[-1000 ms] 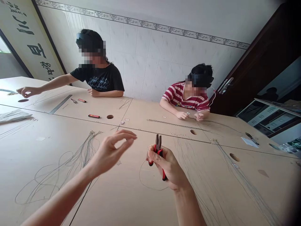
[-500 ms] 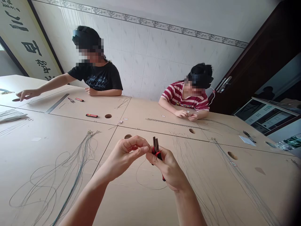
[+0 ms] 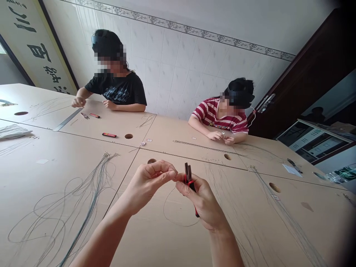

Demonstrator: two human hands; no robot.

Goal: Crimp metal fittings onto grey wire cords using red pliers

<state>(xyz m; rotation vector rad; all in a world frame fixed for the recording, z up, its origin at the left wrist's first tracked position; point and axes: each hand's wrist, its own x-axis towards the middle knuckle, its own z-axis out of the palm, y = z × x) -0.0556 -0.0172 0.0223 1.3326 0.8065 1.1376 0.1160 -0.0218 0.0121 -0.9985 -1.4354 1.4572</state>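
Note:
My right hand (image 3: 198, 194) is wrapped round a pair of pliers (image 3: 188, 177) with red-and-black handles, their dark jaws pointing up and slightly apart. Thumb and fingers of my left hand (image 3: 155, 181) pinch together right beside the right fingertips. From this meeting point a thin cord (image 3: 164, 213) hangs in a loose loop over the table. Whatever small part sits between the fingertips is too small to make out. Left of my hands lies a bundle of thin cords (image 3: 96, 193) with small metal ends; more loose cords (image 3: 230, 207) are spread on the right.
Across the table (image 3: 155, 241) sit a person in a black shirt (image 3: 119, 91) and a person in striped red (image 3: 215, 115). A metal ruler (image 3: 67, 119), a red-and-black box (image 3: 109, 135), another cord bundle (image 3: 289, 211) and a plastic bottle (image 3: 343, 173) lie about. Round holes pierce the tabletop.
My right hand and the pliers have shifted slightly right, and the jaws stand more upright. The person in black has drawn an outstretched arm back towards the ruler.

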